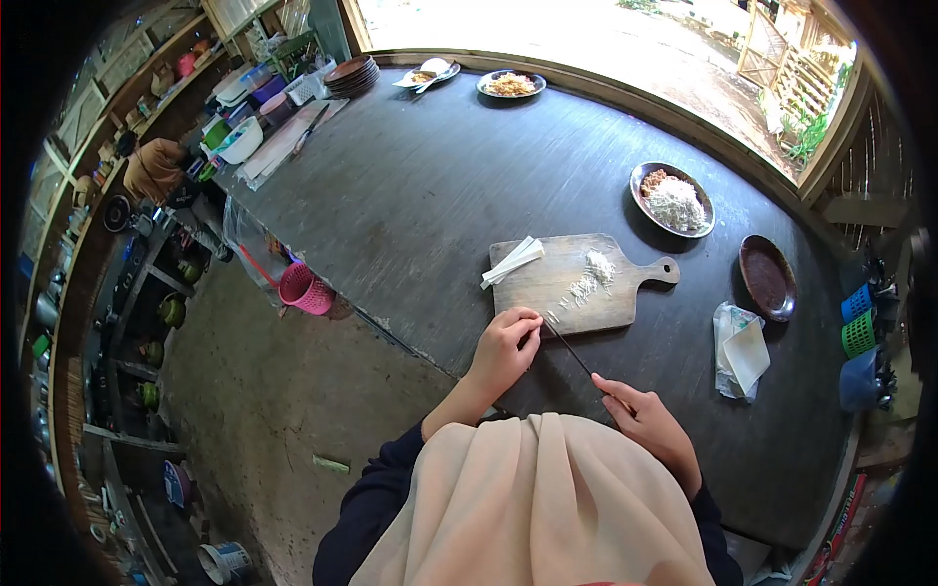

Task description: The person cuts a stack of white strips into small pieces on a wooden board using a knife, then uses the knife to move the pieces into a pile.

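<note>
My right hand is closed around the handle of a knife, whose thin dark blade shows nearly edge-on. The blade slants up and left to the near edge of a wooden cutting board. At the board's near left corner, my left hand has its fingers pinched together by the knife tip; what they grip is hidden. Small chopped white bits lie scattered across the board. Long white strips rest in a bundle on its far left corner.
Beyond the board stands an oval plate of white and brown chopped food. An empty brown dish and a plastic wrapper lie to the right. Farther back are another food plate and stacked brown plates. A pink basket hangs at the left edge.
</note>
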`<state>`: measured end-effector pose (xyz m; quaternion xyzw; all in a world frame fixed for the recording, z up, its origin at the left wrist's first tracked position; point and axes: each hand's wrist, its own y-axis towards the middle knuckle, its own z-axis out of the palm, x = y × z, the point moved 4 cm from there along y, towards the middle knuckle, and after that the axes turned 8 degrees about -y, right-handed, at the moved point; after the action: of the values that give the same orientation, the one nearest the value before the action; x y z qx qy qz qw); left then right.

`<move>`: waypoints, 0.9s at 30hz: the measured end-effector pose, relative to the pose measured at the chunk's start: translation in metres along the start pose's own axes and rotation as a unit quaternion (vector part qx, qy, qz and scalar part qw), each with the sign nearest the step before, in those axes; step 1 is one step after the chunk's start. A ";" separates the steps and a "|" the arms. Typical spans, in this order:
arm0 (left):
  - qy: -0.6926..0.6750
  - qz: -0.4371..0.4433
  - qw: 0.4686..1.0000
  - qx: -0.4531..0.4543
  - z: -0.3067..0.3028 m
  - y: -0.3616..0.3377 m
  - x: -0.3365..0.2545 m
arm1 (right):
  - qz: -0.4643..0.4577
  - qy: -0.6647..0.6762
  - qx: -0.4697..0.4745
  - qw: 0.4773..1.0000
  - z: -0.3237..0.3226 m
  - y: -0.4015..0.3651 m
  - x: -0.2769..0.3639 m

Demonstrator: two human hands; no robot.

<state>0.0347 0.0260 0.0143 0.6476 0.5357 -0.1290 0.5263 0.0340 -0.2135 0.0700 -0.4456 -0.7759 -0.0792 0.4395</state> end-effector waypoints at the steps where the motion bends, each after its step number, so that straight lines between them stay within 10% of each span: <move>1: 0.002 -0.002 1.000 0.002 0.000 0.000 0.000 | 0.000 0.000 -0.001 1.000 0.001 0.000 -0.002; 27: 0.031 -0.009 0.999 -0.012 -0.001 -0.003 0.000 | 0.011 0.071 -0.006 0.997 0.010 0.007 -0.013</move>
<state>0.0316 0.0265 0.0130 0.6404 0.5588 -0.1074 0.5159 0.0363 -0.2122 0.0529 -0.4501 -0.7370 -0.1107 0.4919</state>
